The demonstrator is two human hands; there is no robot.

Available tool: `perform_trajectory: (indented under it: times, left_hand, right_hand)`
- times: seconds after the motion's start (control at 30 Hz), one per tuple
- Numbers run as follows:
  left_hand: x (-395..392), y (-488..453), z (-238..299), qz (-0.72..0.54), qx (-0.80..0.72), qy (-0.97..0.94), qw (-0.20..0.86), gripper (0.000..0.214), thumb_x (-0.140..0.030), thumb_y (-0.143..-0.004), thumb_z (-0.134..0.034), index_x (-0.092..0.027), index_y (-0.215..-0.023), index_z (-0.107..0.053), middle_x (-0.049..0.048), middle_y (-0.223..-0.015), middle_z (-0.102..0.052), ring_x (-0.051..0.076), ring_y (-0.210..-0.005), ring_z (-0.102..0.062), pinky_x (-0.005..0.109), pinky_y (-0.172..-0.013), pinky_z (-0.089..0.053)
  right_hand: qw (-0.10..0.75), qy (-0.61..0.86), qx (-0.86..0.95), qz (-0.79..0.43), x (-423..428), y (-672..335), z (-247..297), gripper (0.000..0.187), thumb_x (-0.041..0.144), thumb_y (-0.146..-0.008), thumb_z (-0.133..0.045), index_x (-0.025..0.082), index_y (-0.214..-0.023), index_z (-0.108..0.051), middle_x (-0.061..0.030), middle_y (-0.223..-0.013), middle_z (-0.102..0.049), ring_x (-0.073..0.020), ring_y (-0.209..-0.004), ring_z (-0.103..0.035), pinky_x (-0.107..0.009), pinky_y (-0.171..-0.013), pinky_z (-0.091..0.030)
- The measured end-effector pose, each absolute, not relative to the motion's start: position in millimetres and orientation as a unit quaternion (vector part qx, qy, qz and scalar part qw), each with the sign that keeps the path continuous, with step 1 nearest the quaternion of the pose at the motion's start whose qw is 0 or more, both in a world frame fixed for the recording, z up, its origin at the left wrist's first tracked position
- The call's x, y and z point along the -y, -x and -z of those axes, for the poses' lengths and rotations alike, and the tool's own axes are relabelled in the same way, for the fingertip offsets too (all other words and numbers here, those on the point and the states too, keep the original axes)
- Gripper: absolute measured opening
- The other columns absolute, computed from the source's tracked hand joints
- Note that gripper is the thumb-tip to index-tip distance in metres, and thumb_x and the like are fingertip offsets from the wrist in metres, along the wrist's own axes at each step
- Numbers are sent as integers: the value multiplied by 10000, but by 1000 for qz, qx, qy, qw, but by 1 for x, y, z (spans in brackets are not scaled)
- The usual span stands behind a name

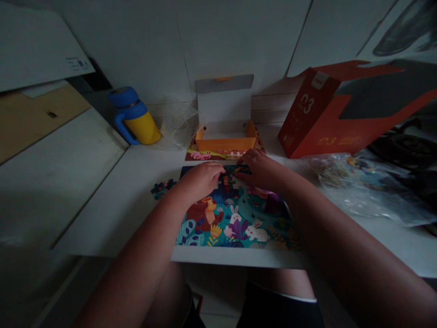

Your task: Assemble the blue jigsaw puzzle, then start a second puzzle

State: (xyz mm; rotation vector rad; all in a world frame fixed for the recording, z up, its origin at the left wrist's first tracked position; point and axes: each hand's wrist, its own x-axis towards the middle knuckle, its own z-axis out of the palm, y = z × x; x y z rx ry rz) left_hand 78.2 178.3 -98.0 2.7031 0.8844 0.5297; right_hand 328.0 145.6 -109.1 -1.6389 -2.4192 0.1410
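Note:
A colourful jigsaw puzzle (239, 205) with a bear, white rabbits and plants lies on the white table before me, largely joined. Over its upper left part is my left hand (203, 176), its fingers curled together near the top edge; whatever they hold, if anything, is hidden. My right hand (257, 167) rests at the upper right, thumb and fingers apart, touching the puzzle near its top edge. Between the hands, a small figure shows in the picture. Loose puzzle pieces (162, 188) lie left of the puzzle.
Behind the puzzle stands an open orange box (225, 144). A blue-and-yellow jug (138, 119) and crumpled clear plastic (179, 123) are at the back left. To the right are a large red box (307, 114) and a plastic bag (358, 175) with pieces inside.

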Motion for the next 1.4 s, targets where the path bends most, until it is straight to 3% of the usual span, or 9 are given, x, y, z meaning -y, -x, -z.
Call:
perform_trajectory:
  times: [0.1, 0.2, 0.3, 0.43, 0.7, 0.87, 1.03, 1.2, 1.4]
  left_hand:
    - [-174, -51, 68, -229, -374, -894, 88, 300, -136, -1040, -507, -190, -1196, -757, 102, -1258, -787, 247, -1199, -726, 425, -1093, -557]
    - [-162, -6, 42, -240, -495, -833, 62, 264, -294, -1048, -555, -191, -1183, -758, 90, -1177, -794, 250, -1040, -757, 391, -996, -589]
    - [-149, 39, 36, -124, -598, -791, 22, 362, -438, -977, -651, -169, -1191, -765, 134, -1218, -772, 309, -1070, -746, 423, -1007, -575]
    - [-147, 72, 54, 21, -667, -742, 69, 594, -534, -832, -766, -146, -1280, -735, 176, -1346, -732, 351, -1217, -715, 399, -1055, -550]
    - [-167, 82, 79, 21, -669, -725, 161, 472, -483, -714, -789, -193, -1083, -736, 135, -1184, -780, 323, -1105, -748, 354, -916, -562]
    - [-164, 82, 81, -14, -653, -727, 209, 423, -488, -674, -795, -227, -981, -667, 90, -1043, -772, 304, -1000, -744, 363, -857, -565]
    - [-159, 73, 75, -78, -603, -763, 220, 381, -362, -689, -746, -243, -1028, -620, 43, -958, -743, 266, -904, -727, 355, -780, -569]
    - [-146, 51, 62, -190, -531, -785, 257, 380, -369, -803, -738, -248, -1149, -639, 23, -946, -738, 233, -867, -718, 358, -767, -597]
    - [-121, -7, 50, -274, -446, -808, 270, 395, -281, -875, -816, -275, -1228, -640, 11, -1023, -771, 200, -909, -748, 340, -823, -633]
  right_hand:
    - [109, 562, 819, -43, -145, -327, 111, 430, 453, -1027, -647, 106, -1272, -718, -238, -1308, -670, -385, -1265, -638, -501, -1131, -489]
    - [112, 564, 817, -36, -146, -328, 114, 447, 473, -1036, -625, 111, -1282, -717, -235, -1312, -674, -388, -1282, -637, -505, -1153, -477]
    - [113, 569, 814, -29, -148, -328, 117, 462, 501, -1049, -591, 128, -1292, -715, -229, -1334, -671, -384, -1292, -640, -502, -1164, -472]
    - [107, 567, 816, -26, -148, -327, 119, 474, 511, -1051, -576, 125, -1287, -719, -233, -1307, -676, -385, -1277, -651, -507, -1150, -487]
    - [117, 573, 810, -32, -146, -325, 117, 433, 481, -1043, -582, 142, -1273, -724, -226, -1309, -685, -391, -1271, -655, -538, -1124, -508]
    - [164, 586, 792, -37, -145, -321, 112, 324, 437, -1016, -633, 209, -1216, -746, -176, -1276, -716, -354, -1229, -687, -485, -1071, -543]
    - [214, 591, 775, -61, -143, -315, 103, 288, 430, -1025, -607, 211, -1137, -756, -148, -1186, -745, -310, -1080, -725, -454, -972, -568]
    - [286, 602, 736, -119, -140, -312, 94, 291, 436, -1039, -572, 207, -1029, -752, -125, -1115, -787, -260, -923, -745, -398, -845, -574]
    - [323, 493, 738, -329, -130, -305, 81, 397, 573, -1013, -654, 219, -1174, -740, -92, -1128, -800, -235, -973, -738, -350, -835, -587]
